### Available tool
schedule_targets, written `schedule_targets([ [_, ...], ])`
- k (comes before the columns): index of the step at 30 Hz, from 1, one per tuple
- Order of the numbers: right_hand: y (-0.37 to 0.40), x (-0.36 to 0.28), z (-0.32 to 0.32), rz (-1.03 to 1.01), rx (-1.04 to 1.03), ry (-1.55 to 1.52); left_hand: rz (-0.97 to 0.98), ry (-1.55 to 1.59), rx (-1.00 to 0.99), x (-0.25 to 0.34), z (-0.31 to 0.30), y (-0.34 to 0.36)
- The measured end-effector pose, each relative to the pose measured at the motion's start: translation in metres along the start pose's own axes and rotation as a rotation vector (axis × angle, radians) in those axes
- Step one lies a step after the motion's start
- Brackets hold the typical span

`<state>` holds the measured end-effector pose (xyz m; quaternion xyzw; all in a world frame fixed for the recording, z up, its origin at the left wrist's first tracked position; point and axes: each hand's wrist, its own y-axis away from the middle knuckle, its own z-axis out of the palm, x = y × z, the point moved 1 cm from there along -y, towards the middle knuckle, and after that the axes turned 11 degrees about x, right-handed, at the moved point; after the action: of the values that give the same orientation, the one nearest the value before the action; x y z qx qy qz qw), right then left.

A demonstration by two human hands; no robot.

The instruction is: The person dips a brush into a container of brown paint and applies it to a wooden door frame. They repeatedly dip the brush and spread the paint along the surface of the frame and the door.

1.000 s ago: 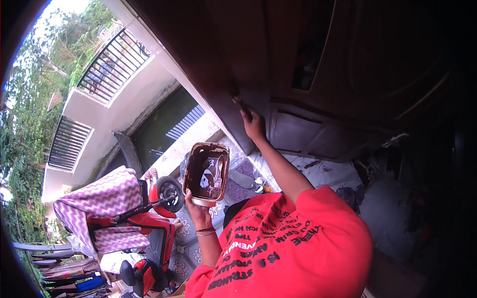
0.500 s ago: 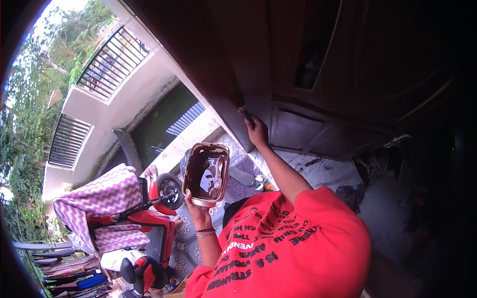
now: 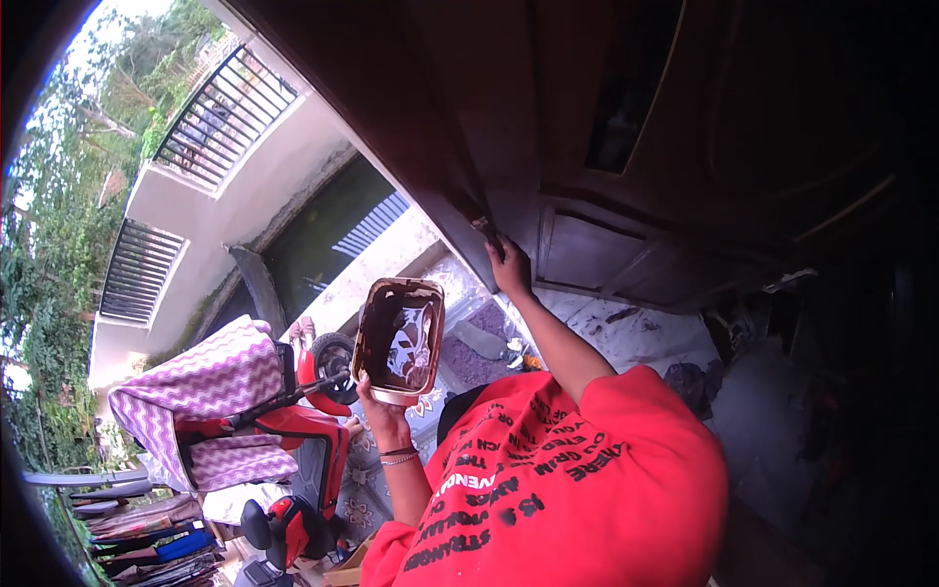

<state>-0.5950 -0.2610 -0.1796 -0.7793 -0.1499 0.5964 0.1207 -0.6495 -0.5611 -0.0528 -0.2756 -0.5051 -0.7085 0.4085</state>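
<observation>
In the head view, my left hand (image 3: pixel 388 421) grips a rectangular plastic tub (image 3: pixel 374 338) by its near edge, thumb over the rim. Glossy dark brown paint (image 3: pixel 408 344) lies inside, and brown smears coat the tub's walls. My right hand (image 3: pixel 512 266) is closed around the handle of a paintbrush (image 3: pixel 481 225). The brush end rests close against the lower part of a dark brown panelled door (image 3: pixel 489 127). Its bristles blend into the dark surface.
At the left stands a red motorbike (image 3: pixel 303 421) draped with a purple zigzag cloth (image 3: pixel 205 391). Clothes (image 3: pixel 156 543) hang at the lower left. A white sheet (image 3: pixel 626 338) covers the floor by the door. Beyond is a wall with a railing (image 3: pixel 225 117).
The tub in my left hand has shifted slightly left. My right hand and the brush have moved a little down along the door.
</observation>
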Motion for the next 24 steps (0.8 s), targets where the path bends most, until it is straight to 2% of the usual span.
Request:
schedule_targets([
  [2,0.011,0.029,0.002,0.226,-0.256,0.299,-0.003,0.004,-0.008,0.000,0.003,0.003],
  [5,0.047,0.113,0.017,0.249,-0.317,0.475,-0.017,-0.020,-0.017,0.000,-0.004,0.000],
  [9,0.039,0.064,-0.005,0.207,-0.186,0.290,-0.027,-0.030,-0.049,-0.004,-0.018,-0.012],
  [11,0.024,0.030,-0.003,0.059,-0.069,0.087,-0.012,-0.037,-0.018,-0.003,-0.015,-0.009],
  [14,0.010,0.004,0.007,0.044,-0.059,0.006,-0.046,-0.098,-0.020,0.000,-0.013,-0.006],
  [18,0.031,0.041,0.014,0.123,-0.178,0.151,-0.018,-0.069,-0.040,-0.003,-0.018,-0.013],
  [20,0.052,0.075,0.012,0.236,-0.333,0.481,-0.015,-0.066,-0.008,0.001,-0.011,-0.005],
  [23,0.057,0.069,-0.004,0.280,-0.281,0.348,-0.014,-0.068,0.011,0.001,-0.019,-0.011],
  [24,0.056,0.059,-0.005,0.195,-0.195,0.228,-0.022,-0.074,0.000,-0.001,-0.026,-0.015],
])
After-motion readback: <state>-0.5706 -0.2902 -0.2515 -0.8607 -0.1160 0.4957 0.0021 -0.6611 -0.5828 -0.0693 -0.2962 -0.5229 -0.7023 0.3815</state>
